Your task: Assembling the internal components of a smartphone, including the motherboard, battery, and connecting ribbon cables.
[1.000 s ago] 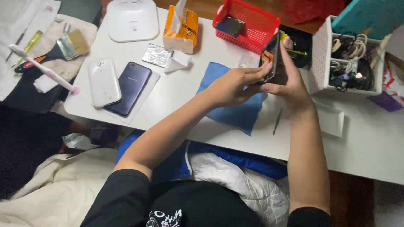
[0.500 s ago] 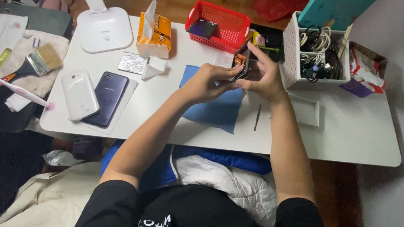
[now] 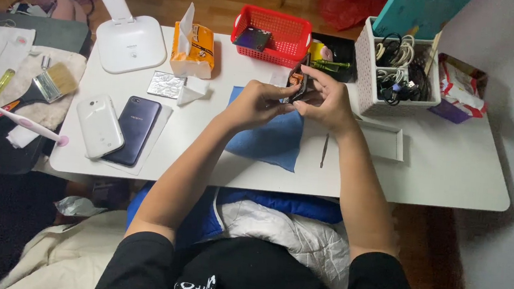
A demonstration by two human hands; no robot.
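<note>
Both hands meet over the blue cloth (image 3: 269, 140) on the white table (image 3: 444, 177). My left hand (image 3: 257, 103) and my right hand (image 3: 328, 98) together grip a small dark phone (image 3: 298, 83) held up on edge, with orange showing at its top. Fingers cover most of it. A thin metal tool (image 3: 324, 150) lies on the table just right of the cloth.
A white phone (image 3: 98, 126) and a dark blue phone (image 3: 136, 130) lie at the left. Behind stand a lamp base (image 3: 132, 43), an orange tissue box (image 3: 194, 51), a red basket (image 3: 271, 35), a white bin of cables (image 3: 397, 70) and a shallow white tray (image 3: 385, 142). A brush (image 3: 44, 88) rests off-table left.
The camera view has shifted, so the table sits further left and lower in frame. My hands keep hold of the phone and have drawn it slightly nearer over the blue cloth.
</note>
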